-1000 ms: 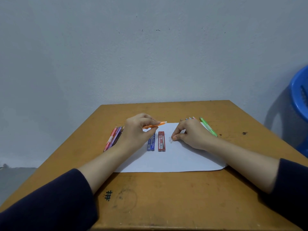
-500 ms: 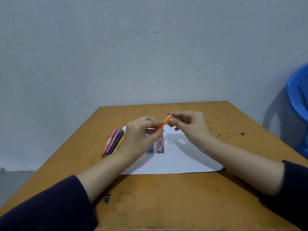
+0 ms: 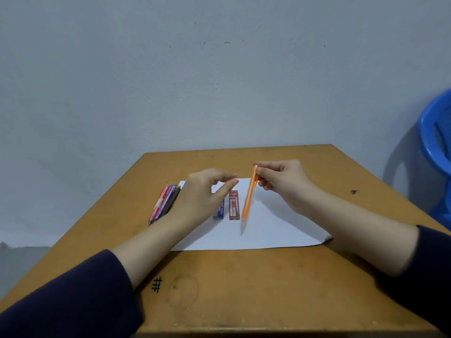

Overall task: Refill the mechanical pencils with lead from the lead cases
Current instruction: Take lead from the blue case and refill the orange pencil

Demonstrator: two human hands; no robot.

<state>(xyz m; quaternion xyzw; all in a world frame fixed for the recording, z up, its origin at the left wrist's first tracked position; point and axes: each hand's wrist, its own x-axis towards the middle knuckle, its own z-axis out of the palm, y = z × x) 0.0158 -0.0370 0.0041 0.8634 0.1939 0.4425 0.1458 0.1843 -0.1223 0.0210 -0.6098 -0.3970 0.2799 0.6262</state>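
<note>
The right hand (image 3: 285, 185) pinches the orange pencil (image 3: 249, 200) at its top end; left hand (image 3: 199, 195) empty, fingers loose. Risk: the end-grip may let the pencil slip.

left hand (image 3: 205, 193): hovering, fingers loosely curved, thumb apart | right hand (image 3: 284, 184): hovering, pinching orange pencil (image 3: 249, 198)

Orange pencil (image 3: 249, 196), red lead case (image 3: 234, 205)

paper (image 3: 280, 228) on table (image 3: 244, 289) | lead cases (image 3: 234, 206) side by side on paper | pencil group (image 3: 166, 203) left of paper | chair (image 3: 436, 132) right of table
</note>
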